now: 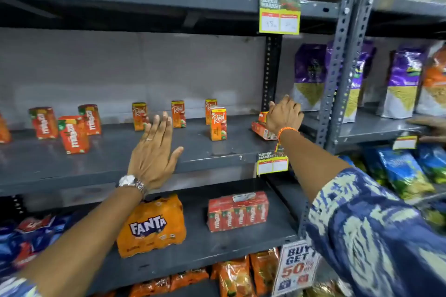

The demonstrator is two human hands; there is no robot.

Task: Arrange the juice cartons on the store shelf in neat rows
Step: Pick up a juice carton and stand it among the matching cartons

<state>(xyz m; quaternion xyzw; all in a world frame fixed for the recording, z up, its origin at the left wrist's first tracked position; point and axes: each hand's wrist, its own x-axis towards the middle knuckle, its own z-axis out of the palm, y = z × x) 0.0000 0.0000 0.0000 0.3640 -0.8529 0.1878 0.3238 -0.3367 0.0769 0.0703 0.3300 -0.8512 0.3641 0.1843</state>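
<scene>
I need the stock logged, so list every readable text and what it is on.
"Real": upright juice cartons.
"FANTA": orange pack.
"SUPER MARKET": yellow price tag; its numbers are blurred.
"BUY GET 50": hanging sign.
Red cartons: print unreadable.

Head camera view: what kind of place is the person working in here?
Most likely a supermarket aisle. Grey metal shelves carry yellow price tags printed "Super Market", small juice cartons stand scattered on one shelf, and a "Buy, get 50" offer sign hangs lower down.
</scene>
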